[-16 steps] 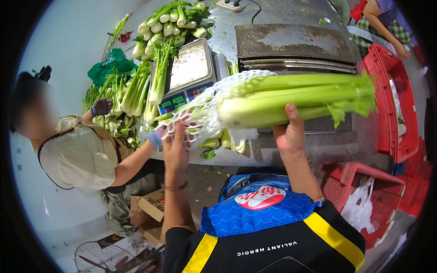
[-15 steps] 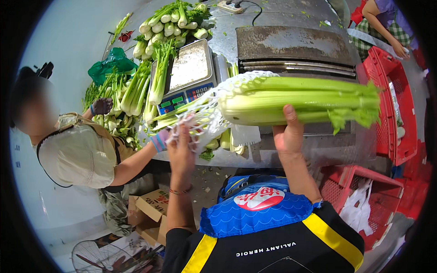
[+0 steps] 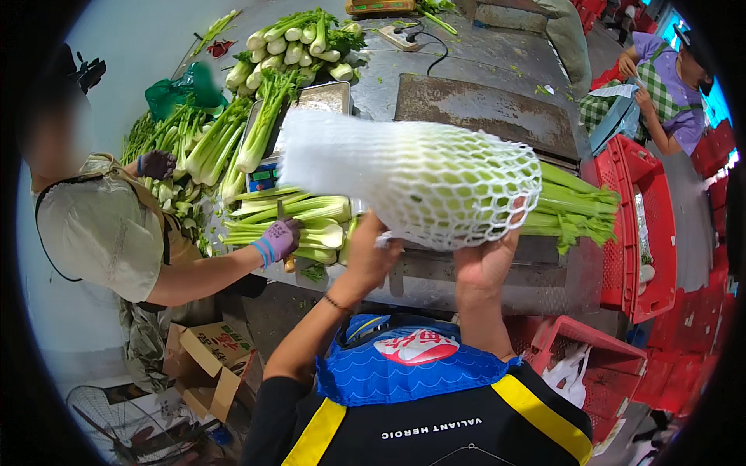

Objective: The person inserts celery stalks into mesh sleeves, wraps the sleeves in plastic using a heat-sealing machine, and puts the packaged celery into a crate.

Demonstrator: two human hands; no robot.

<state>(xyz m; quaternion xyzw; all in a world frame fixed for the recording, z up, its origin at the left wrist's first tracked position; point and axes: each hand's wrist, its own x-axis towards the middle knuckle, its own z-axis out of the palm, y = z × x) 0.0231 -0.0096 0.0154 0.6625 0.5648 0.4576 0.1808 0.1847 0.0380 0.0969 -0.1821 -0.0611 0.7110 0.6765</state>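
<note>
A large celery bunch (image 3: 571, 206) lies sideways above the table, its base and middle inside a white foam net sleeve (image 3: 334, 151); the leafy stalk ends stick out to the right. My right hand (image 3: 488, 260) supports the bunch from below, its fingers curled around the netted stalks. Below the sleeve, my left hand (image 3: 369, 252) is closed with a bit of the white net at its fingers. Partly hidden behind the sleeve is a weighing scale (image 3: 322, 97) with a celery bunch leaning on it.
At left, a co-worker's gloved hand (image 3: 280, 237) holds a knife beside celery stalks (image 3: 311, 210). More celery (image 3: 291, 50) is piled at the back. Red crates (image 3: 660, 233) stand at right, a cardboard box (image 3: 210, 361) on the floor. Another person (image 3: 668, 93) works far right.
The net sleeve, earlier only over the celery's base end, now covers much of the bunch. My left hand has moved right, nearer my right hand. The co-worker's hand and knife are now uncovered.
</note>
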